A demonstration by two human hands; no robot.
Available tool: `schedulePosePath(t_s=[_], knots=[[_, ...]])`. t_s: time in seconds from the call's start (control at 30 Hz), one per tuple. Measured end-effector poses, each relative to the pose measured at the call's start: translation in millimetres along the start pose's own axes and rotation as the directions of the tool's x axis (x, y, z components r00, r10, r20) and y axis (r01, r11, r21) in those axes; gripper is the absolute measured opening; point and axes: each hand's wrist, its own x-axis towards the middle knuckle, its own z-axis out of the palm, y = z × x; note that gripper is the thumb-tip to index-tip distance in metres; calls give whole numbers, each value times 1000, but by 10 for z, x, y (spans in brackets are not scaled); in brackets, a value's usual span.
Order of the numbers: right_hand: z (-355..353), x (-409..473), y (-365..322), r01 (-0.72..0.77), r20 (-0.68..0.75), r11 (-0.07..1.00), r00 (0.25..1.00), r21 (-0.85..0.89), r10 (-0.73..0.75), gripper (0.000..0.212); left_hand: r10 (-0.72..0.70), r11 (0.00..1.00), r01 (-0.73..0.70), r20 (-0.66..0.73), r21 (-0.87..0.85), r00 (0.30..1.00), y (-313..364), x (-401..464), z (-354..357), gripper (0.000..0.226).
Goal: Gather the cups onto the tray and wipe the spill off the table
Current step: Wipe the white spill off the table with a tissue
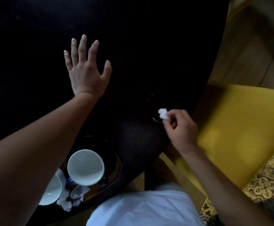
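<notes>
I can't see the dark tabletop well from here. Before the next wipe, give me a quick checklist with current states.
1. Tissue wad pinched in right hand: ok.
2. Left hand open, spread over the table, clear of the wipe area: ok.
3. White cup on the tray: ok.
4. Second cup partly hidden by the forearm, on tray: cannot tell.
5. Spill gone: cannot tell, surface too dark.

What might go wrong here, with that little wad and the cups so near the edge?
The tissue wad pinched by the right hand looks small, so it may smear the wet patch rather than soak it up. The left forearm passes just above the white cup and could knock it.
</notes>
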Motion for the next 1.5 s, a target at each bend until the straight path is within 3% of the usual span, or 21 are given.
schedulePosePath(t_s=[0.17,0.43,0.7,0.9,1.1,1.33,1.4,1.5], knots=[[257,-327,-307,15,70,997,997,82,-21,16,10,1000,-10,7,-4,1000,-13,-7,-14,67],[-55,805,-171,-15,-163,996,986,89,30,16,22,1000,-22,10,0,1000,-67,-96,-66,66],[14,1050,-204,106,-16,994,994,32,-105,18,46,999,-46,-1,-1,999,-216,-217,-74,65],[175,220,-307,289,170,957,942,34,-290,22,55,998,-55,-9,-6,998,-274,-252,-76,64],[185,-326,-257,261,229,959,932,110,-280,20,58,998,-59,-13,-5,998,-290,-257,-67,63],[132,785,-449,229,-48,967,973,108,-225,18,58,998,-58,-12,-5,998,-278,-259,-84,64],[145,1076,-487,231,-47,969,973,87,-228,18,57,998,-57,-6,-6,998,-273,-260,-90,64],[194,1258,-482,243,89,969,965,47,-246,19,54,999,-54,0,-9,999,-267,-261,-99,64]])
